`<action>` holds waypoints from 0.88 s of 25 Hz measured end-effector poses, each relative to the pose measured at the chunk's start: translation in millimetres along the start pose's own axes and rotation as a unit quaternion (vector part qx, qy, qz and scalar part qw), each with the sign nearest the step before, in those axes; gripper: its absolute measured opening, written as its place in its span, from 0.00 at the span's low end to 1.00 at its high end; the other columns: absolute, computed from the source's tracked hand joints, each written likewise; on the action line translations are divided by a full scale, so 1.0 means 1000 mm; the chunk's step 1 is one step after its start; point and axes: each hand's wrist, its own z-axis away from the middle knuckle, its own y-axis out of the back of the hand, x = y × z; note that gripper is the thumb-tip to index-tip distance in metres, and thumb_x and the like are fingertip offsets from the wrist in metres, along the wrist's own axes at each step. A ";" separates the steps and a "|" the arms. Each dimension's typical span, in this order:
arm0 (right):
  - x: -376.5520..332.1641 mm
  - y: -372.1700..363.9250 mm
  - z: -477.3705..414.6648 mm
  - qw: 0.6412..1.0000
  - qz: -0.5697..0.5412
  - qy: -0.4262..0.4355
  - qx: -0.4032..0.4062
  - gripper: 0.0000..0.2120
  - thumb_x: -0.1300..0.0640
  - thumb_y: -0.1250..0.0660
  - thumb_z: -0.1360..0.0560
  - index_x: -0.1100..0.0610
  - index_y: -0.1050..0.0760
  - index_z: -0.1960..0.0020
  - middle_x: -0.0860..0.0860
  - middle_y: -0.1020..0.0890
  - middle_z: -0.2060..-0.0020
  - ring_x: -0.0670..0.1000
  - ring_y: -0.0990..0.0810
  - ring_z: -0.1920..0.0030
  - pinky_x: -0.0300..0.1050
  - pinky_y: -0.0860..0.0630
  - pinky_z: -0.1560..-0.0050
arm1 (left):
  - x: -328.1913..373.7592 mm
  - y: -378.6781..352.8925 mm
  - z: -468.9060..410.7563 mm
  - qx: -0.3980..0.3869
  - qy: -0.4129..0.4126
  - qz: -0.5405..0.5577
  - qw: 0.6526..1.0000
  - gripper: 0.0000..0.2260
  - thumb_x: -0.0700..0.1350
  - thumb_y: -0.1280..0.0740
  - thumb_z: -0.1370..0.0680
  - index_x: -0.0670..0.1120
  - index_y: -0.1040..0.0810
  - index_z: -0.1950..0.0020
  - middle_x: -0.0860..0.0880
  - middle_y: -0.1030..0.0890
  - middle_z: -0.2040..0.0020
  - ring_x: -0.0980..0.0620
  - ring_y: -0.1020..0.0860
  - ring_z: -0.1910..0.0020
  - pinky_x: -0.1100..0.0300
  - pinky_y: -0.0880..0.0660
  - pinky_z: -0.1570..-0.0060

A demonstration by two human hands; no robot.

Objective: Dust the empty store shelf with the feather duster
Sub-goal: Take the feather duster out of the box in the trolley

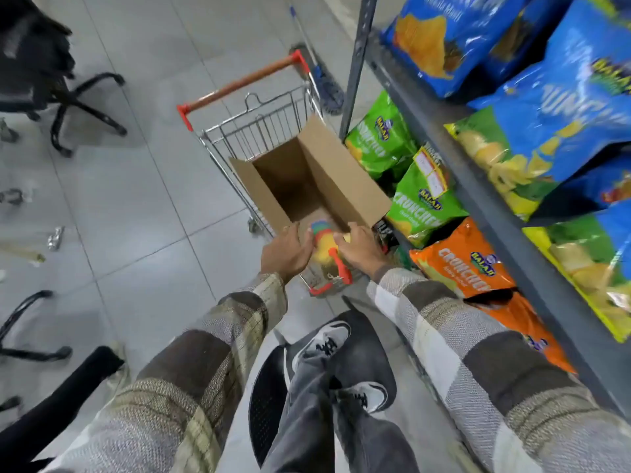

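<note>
Checked sleeves (218, 339) are stretched toward the shopping cart (252, 128), where the feather duster (324, 249) rests beside the empty cardboard box (307, 179). It is flanked by the left hand (290, 249) and right hand (358, 249), seemingly being gathered up; whether either has closed on it cannot be told.

The upper green chip bag (377, 138) carries a "BALAJI" logo and "CRUNCHEX" down its face. The lower green bag (421, 203) shows the same brand and "CRUNCHEX", plus two white stickers too blurred to read. The orange bag (464, 264) reads "BALAJI" and "CRUNCHEX". On the shelf above, a blue bag (560, 97) shows "BALAJI" and part of "CRUNCH".
</note>
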 end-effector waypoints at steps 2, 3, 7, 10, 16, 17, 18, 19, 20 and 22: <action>0.004 -0.023 -0.022 0.998 0.014 -0.051 -0.039 0.22 0.50 0.38 0.22 0.65 0.27 0.35 0.64 0.23 0.37 0.62 0.22 0.39 0.51 0.26 0.43 | -0.015 -0.016 -0.010 -0.007 0.022 0.007 1.000 0.26 0.58 0.49 0.14 0.43 0.34 0.22 0.40 0.27 0.24 0.37 0.26 0.28 0.44 0.32 0.31; 0.010 -0.037 -0.032 0.995 0.022 -0.065 -0.065 0.21 0.51 0.38 0.21 0.66 0.25 0.37 0.64 0.21 0.40 0.62 0.21 0.42 0.49 0.25 0.49 | -0.024 -0.028 -0.014 -0.008 0.028 0.010 1.000 0.26 0.58 0.49 0.14 0.44 0.34 0.22 0.41 0.27 0.24 0.38 0.26 0.28 0.44 0.32 0.31; 0.036 -0.077 -0.052 0.987 0.050 -0.082 -0.126 0.14 0.55 0.42 0.18 0.63 0.25 0.39 0.62 0.20 0.43 0.56 0.24 0.58 0.39 0.30 0.67 | -0.050 -0.055 -0.022 -0.025 0.028 0.000 0.999 0.27 0.58 0.50 0.14 0.44 0.35 0.21 0.42 0.26 0.25 0.39 0.25 0.29 0.45 0.31 0.32; 0.050 -0.084 -0.062 0.981 0.038 -0.107 -0.158 0.19 0.64 0.43 0.20 0.55 0.31 0.31 0.60 0.20 0.45 0.52 0.23 0.67 0.38 0.29 0.75 | -0.055 -0.062 -0.027 -0.030 0.039 -0.010 0.999 0.27 0.59 0.50 0.14 0.44 0.36 0.21 0.42 0.27 0.24 0.39 0.25 0.28 0.45 0.32 0.31; 0.045 -0.060 -0.052 0.982 0.027 -0.121 -0.139 0.17 0.61 0.38 0.22 0.66 0.25 0.36 0.62 0.20 0.40 0.61 0.19 0.43 0.44 0.30 0.55 | -0.031 -0.038 -0.036 -0.009 0.024 -0.040 0.999 0.27 0.58 0.49 0.14 0.44 0.35 0.20 0.41 0.27 0.24 0.39 0.26 0.27 0.43 0.32 0.29; 0.043 -0.050 -0.048 0.985 0.021 -0.116 -0.124 0.16 0.61 0.38 0.22 0.67 0.25 0.37 0.63 0.20 0.40 0.61 0.19 0.42 0.44 0.29 0.54 | -0.023 -0.030 -0.036 0.001 0.017 -0.044 0.999 0.27 0.58 0.49 0.14 0.43 0.35 0.21 0.41 0.27 0.24 0.39 0.26 0.28 0.43 0.32 0.30; 0.040 -0.042 -0.044 0.988 0.018 -0.109 -0.109 0.16 0.60 0.38 0.22 0.67 0.24 0.38 0.63 0.19 0.41 0.62 0.19 0.42 0.46 0.28 0.53 | -0.016 -0.020 -0.038 0.012 0.012 -0.049 0.999 0.27 0.58 0.49 0.14 0.43 0.35 0.21 0.40 0.27 0.24 0.38 0.26 0.28 0.43 0.31 0.30; 0.035 -0.030 -0.038 0.990 0.015 -0.101 -0.094 0.15 0.60 0.38 0.22 0.67 0.24 0.38 0.64 0.19 0.41 0.62 0.19 0.42 0.46 0.27 0.52 | -0.008 -0.009 -0.038 0.026 0.008 -0.055 0.998 0.27 0.58 0.49 0.14 0.43 0.35 0.21 0.40 0.26 0.25 0.38 0.26 0.28 0.43 0.31 0.31; 0.029 -0.017 -0.030 0.992 0.009 -0.094 -0.078 0.16 0.60 0.38 0.22 0.67 0.23 0.38 0.64 0.19 0.42 0.62 0.19 0.41 0.47 0.26 0.51 | 0.001 0.005 -0.036 0.039 0.004 -0.062 0.997 0.27 0.58 0.49 0.14 0.43 0.35 0.21 0.40 0.26 0.25 0.38 0.26 0.28 0.43 0.31 0.31; 0.011 0.014 -0.012 0.997 -0.014 -0.068 -0.043 0.16 0.60 0.39 0.23 0.66 0.22 0.39 0.64 0.18 0.43 0.63 0.19 0.42 0.49 0.23 0.48 | 0.022 0.039 -0.029 0.073 -0.003 -0.069 0.995 0.27 0.58 0.49 0.14 0.44 0.34 0.22 0.40 0.25 0.26 0.38 0.25 0.29 0.43 0.31 0.32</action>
